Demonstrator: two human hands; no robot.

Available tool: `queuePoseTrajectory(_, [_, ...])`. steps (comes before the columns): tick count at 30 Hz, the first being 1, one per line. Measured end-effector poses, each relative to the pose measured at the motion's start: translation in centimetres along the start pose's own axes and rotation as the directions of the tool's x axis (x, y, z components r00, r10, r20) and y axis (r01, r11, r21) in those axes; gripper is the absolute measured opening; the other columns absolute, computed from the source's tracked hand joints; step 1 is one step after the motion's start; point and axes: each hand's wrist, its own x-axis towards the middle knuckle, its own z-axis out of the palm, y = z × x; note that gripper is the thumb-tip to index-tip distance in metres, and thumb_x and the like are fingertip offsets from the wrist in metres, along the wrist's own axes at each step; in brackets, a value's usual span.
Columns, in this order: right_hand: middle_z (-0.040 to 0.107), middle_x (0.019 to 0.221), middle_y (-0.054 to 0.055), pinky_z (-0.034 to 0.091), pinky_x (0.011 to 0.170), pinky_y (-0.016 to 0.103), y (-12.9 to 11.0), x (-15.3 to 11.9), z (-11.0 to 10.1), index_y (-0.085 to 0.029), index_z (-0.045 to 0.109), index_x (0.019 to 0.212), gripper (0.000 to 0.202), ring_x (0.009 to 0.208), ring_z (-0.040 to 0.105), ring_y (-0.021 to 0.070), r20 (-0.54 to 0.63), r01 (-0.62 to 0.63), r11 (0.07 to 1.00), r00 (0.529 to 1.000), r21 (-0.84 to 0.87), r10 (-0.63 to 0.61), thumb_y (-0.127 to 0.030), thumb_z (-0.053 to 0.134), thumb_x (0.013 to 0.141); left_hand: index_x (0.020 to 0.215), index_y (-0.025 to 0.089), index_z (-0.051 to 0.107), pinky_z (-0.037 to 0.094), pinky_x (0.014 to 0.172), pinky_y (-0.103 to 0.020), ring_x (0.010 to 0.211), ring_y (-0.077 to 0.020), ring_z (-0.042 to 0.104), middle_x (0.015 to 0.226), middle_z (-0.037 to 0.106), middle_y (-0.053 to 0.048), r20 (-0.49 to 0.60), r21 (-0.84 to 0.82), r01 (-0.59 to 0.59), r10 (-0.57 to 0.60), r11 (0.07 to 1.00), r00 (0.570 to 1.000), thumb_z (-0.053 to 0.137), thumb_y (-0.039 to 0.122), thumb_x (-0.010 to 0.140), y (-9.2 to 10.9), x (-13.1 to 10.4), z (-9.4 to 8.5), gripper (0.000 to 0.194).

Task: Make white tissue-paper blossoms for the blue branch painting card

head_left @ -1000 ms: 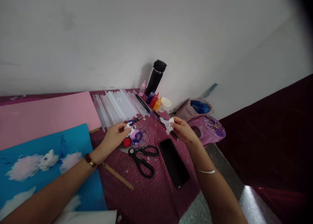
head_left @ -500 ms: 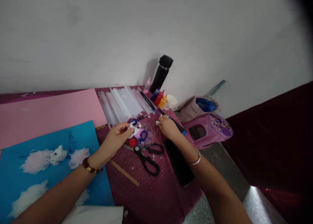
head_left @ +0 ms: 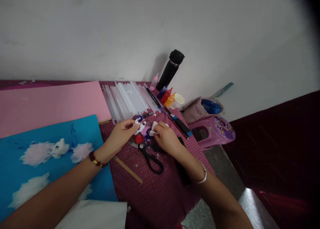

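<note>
My left hand (head_left: 120, 135) is closed on a crumpled white paper piece (head_left: 139, 125) stained with blue, at the left side of the clear paint palette (head_left: 148, 133). Red, pink and blue paint lie in that palette. Over its right side, my right hand (head_left: 163, 135) pinches a small white paper piece (head_left: 154, 126). Black-handled scissors (head_left: 153, 160) rest just below the palette. At the left lies a blue board (head_left: 60, 169) with white and pale pink cloud-like patches, partly beneath my left forearm.
Paint bottles (head_left: 166, 95), a paper cup (head_left: 179, 99) and a black flask (head_left: 171, 69) stand by the wall. A cutter (head_left: 181, 125), a phone (head_left: 183, 174), plastic strips (head_left: 127, 100), a pink board (head_left: 55, 102) and a wooden stick (head_left: 128, 170) lie around. A pink stool (head_left: 212, 134) is at right.
My right hand has moved left from beside the cutter to the palette, with white paper between its fingers. My left hand stays at the palette. The view has shifted slightly.
</note>
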Motion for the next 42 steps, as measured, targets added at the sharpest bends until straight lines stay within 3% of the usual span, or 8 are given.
queuePoseTrajectory(5, [0.057, 0.097, 0.010, 0.041, 0.073, 0.029, -0.7, 1.1, 0.8, -0.017, 0.060, 0.091, 0.017, 0.080, 0.054, 0.0190, 0.102, 0.057, 0.977, 0.994, -0.207, -0.036, -0.011, 0.044, 0.090, 0.076, 0.014, 0.065, 0.037, 0.053, -0.021, 0.057, -0.0108, 0.051, 0.065, 0.060, 0.002, -0.003, 0.016, -0.028, 0.028, 0.999, 1.000, 0.065, 0.040, 0.073, -0.6, 0.5, 0.0, 0.026])
queuePoseTrajectory(11, [0.057, 0.092, 0.008, 0.041, 0.081, 0.030, -0.3, 0.8, 0.3, -0.015, 0.063, 0.088, 0.021, 0.087, 0.052, 0.0195, 0.199, 0.225, 0.965, 0.960, -0.133, -0.197, -0.007, 0.044, 0.088, 0.079, 0.015, 0.066, 0.037, 0.050, -0.022, 0.055, -0.0119, 0.053, 0.065, 0.062, 0.001, -0.002, 0.029, 0.004, -0.004, 1.000, 1.000, 0.063, 0.041, 0.073, -1.2, 0.8, 0.1, 0.027])
queuePoseTrajectory(15, [0.057, 0.095, 0.009, 0.040, 0.081, 0.030, -0.3, 0.6, 0.0, -0.015, 0.065, 0.089, 0.023, 0.087, 0.051, 0.0190, 0.221, 0.251, 0.966, 0.947, -0.063, -0.232, -0.007, 0.044, 0.087, 0.078, 0.015, 0.066, 0.037, 0.048, -0.022, 0.054, -0.0119, 0.053, 0.065, 0.062, 0.001, -0.002, 0.043, 0.007, -0.007, 0.999, 1.000, 0.062, 0.040, 0.074, -1.2, 0.8, 0.2, 0.026])
queuePoseTrajectory(21, [0.059, 0.096, 0.008, 0.041, 0.081, 0.031, -1.5, 0.6, -0.2, -0.015, 0.058, 0.100, 0.021, 0.088, 0.052, 0.0193, 0.157, 0.168, 0.982, 0.976, -0.087, -0.153, -0.007, 0.044, 0.088, 0.079, 0.015, 0.065, 0.038, 0.048, -0.021, 0.055, -0.0119, 0.055, 0.068, 0.063, 0.000, -0.017, 0.024, 0.011, -0.011, 1.000, 1.000, 0.062, 0.041, 0.075, -1.5, 0.8, 0.2, 0.027])
queuePoseTrajectory(26, [0.060, 0.091, 0.008, 0.042, 0.077, 0.030, -1.8, 0.4, 0.1, -0.015, 0.056, 0.092, 0.008, 0.085, 0.054, 0.0190, 0.096, 0.088, 0.996, 0.992, -0.010, -0.086, -0.012, 0.049, 0.089, 0.076, 0.014, 0.065, 0.037, 0.047, -0.020, 0.053, -0.0104, 0.051, 0.064, 0.060, 0.001, -0.027, 0.009, -0.014, 0.014, 1.000, 1.000, 0.062, 0.039, 0.075, -1.5, 0.9, 0.2, 0.025])
queuePoseTrajectory(31, [0.060, 0.097, 0.007, 0.043, 0.079, 0.027, -2.0, -0.1, 0.2, -0.015, 0.058, 0.098, 0.023, 0.087, 0.056, 0.0162, 0.062, 0.034, 0.992, 0.997, 0.124, -0.042, -0.002, 0.047, 0.083, 0.076, 0.014, 0.065, 0.038, 0.049, -0.021, 0.054, -0.0113, 0.052, 0.066, 0.061, 0.000, -0.061, -0.019, -0.007, 0.006, 1.000, 0.998, 0.061, 0.038, 0.074, -1.5, 0.6, 0.2, 0.024])
queuePoseTrajectory(37, [0.060, 0.090, 0.007, 0.041, 0.074, 0.028, -2.3, -0.4, 0.6, -0.016, 0.058, 0.090, 0.010, 0.081, 0.055, 0.0179, 0.066, -0.078, 0.997, 0.995, -0.010, 0.079, -0.010, 0.050, 0.087, 0.075, 0.013, 0.066, 0.038, 0.049, -0.021, 0.055, -0.0120, 0.052, 0.066, 0.061, -0.001, -0.062, 0.076, -0.002, 0.007, 0.997, 0.998, 0.060, 0.036, 0.073, -1.2, 0.2, 0.3, 0.024])
queuePoseTrajectory(42, [0.058, 0.090, 0.006, 0.039, 0.070, 0.026, -2.3, -0.5, 1.1, -0.017, 0.056, 0.084, 0.011, 0.080, 0.054, 0.0164, 0.033, -0.072, 0.996, 0.997, -0.055, 0.074, -0.009, 0.050, 0.087, 0.069, 0.013, 0.064, 0.035, 0.049, -0.022, 0.053, -0.0113, 0.048, 0.060, 0.057, 0.001, -0.032, 0.130, -0.045, 0.050, 0.990, 0.998, 0.057, 0.033, 0.073, -0.9, 0.0, 0.3, 0.022])
